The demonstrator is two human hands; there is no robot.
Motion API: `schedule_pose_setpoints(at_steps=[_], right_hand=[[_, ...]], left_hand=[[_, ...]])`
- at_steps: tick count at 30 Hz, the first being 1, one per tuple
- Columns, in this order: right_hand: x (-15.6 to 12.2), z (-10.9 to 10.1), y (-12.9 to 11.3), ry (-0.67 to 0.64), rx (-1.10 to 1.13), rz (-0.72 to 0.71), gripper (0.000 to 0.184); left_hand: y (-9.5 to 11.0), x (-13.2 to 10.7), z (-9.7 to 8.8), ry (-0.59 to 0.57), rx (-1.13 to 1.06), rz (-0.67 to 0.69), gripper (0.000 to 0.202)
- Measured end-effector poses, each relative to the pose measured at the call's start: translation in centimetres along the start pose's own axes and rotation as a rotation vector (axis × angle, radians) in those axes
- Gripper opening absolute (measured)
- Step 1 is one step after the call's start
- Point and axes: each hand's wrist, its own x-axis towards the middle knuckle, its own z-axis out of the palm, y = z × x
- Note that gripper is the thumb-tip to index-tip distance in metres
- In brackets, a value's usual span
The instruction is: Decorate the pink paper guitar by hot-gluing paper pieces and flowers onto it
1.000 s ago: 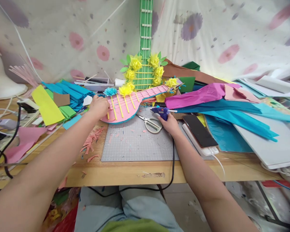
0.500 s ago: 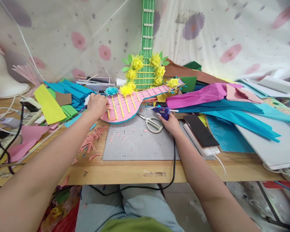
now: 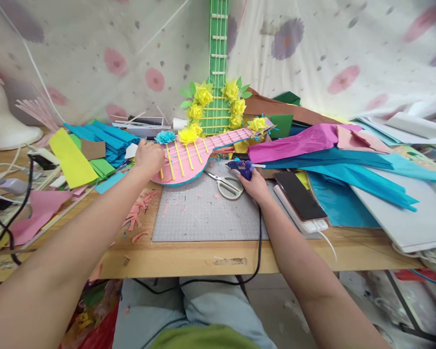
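A pink paper lute (image 3: 189,167) with a blue rim, yellow strips and thin strings lies slanted across the table, its neck pointing right. One blue paper flower (image 3: 165,137) and yellow paper flowers (image 3: 188,135) sit on it. My left hand (image 3: 149,158) is closed at the lute's rounded left end; its fingertips are partly hidden, so what they pinch cannot be made out. In my right hand (image 3: 256,184) is a blue hot glue gun (image 3: 244,168), nozzle pointing left, a white glue stick at its rear. Scissors (image 3: 229,187) lie between the lute and this hand.
A grey cutting mat (image 3: 203,218) lies in front. Behind stands a green paper guitar (image 3: 217,72) with yellow flowers. Phone (image 3: 300,196), power bank and crepe paper (image 3: 298,140) are at right; paper scraps (image 3: 140,211) and cables at left. The glue gun's black cord (image 3: 258,252) hangs over the table edge.
The view has shifted slightly, so the scene sits a little further left. My left hand has moved slightly right along the lute's end. The glue gun stays in my right hand.
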Motion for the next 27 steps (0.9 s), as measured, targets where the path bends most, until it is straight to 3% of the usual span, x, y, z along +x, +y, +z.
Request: schedule_pose_setpoints(at_steps=[5, 9, 13, 22, 27], right_hand=[[0.1, 0.1, 0.1, 0.018, 0.002, -0.017, 0.044], [0.1, 0.1, 0.1, 0.018, 0.002, -0.010, 0.045], [0.1, 0.3, 0.3, 0.037, 0.014, -0.037, 0.045], [0.2, 0.3, 0.4, 0.057, 0.001, -0.038, 0.047], [0.2, 0.2, 0.5, 0.043, -0.009, -0.006, 0.041]], left_hand=[[0.8, -2.2, -0.4, 0.206, -0.219, -0.157, 0.024], [2.6, -4.9, 1.3, 0.262, -0.364, -0.129, 0.021], [3.9, -6.5, 3.1, 0.334, -0.467, -0.193, 0.016], [3.9, -6.9, 3.8, 0.372, -0.634, -0.303, 0.010], [3.7, -7.2, 3.9, 0.383, -0.845, -0.389, 0.009]])
